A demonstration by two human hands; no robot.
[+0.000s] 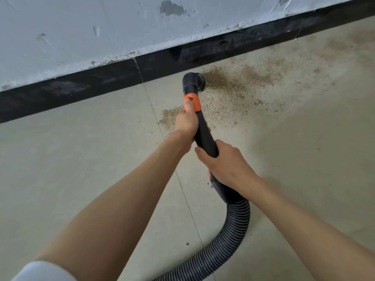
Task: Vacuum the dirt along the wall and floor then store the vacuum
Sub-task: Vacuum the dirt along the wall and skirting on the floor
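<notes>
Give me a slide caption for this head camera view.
Both hands, left hand ahead of right hand, grip the vacuum wand, its nozzle meeting brown dirt beside the black baseboard.

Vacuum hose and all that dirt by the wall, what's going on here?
A person is vacuuming. The left hand grips the black tube near its orange collar, and the right hand holds it lower, above the ribbed hose. The nozzle sits at the edge of a brown dirt patch beside the black baseboard. Plenty of dirt remains.
</notes>
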